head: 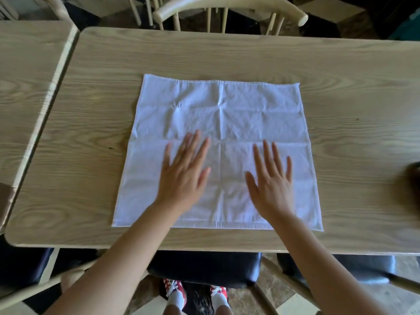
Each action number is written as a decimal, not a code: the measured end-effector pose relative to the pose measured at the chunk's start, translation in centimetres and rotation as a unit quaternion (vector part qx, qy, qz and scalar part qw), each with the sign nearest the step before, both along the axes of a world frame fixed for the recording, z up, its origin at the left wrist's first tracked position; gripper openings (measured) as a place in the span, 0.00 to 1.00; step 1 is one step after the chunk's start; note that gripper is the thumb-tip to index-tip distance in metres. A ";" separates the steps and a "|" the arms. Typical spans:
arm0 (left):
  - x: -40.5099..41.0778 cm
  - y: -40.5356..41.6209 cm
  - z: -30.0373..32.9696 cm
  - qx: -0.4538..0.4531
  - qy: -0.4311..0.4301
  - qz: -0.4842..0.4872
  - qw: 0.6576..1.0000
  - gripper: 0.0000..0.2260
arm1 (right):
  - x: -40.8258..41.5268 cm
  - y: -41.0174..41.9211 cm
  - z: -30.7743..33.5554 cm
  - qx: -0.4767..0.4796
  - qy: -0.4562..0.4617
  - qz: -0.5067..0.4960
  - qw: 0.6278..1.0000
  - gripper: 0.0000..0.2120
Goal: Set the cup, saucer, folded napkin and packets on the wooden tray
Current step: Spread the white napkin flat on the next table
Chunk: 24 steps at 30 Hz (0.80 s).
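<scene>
A white cloth napkin lies spread out flat and unfolded on the light wooden table, with crease lines crossing at its middle. My left hand rests palm down on the near left part of the napkin, fingers spread. On the near right part lies my right hand, also flat with fingers apart. Both hands look slightly blurred. Neither hand holds anything. No cup, saucer, packets or wooden tray can be seen.
A second table adjoins on the left across a narrow gap. A pale wooden chair stands at the far side. A dark blurred object sits at the right edge. Dark-cushioned chairs stand under the near edge.
</scene>
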State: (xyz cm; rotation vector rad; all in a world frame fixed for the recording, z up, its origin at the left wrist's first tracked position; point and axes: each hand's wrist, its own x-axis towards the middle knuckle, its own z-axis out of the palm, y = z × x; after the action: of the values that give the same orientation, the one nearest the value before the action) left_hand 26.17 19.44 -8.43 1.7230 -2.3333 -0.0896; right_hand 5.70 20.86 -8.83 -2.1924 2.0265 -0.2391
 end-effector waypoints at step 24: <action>2.9 -9.6 -0.8 0.018 -0.004 0.035 0.999 0.29 | -2.4 -9.7 -0.3 -0.007 0.036 -0.027 0.999 0.32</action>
State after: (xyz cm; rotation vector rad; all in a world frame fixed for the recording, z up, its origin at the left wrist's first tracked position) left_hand 29.09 9.84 -9.19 1.8229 -2.2877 -0.1131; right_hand 3.32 11.17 -9.16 -2.1868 2.1307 -0.1839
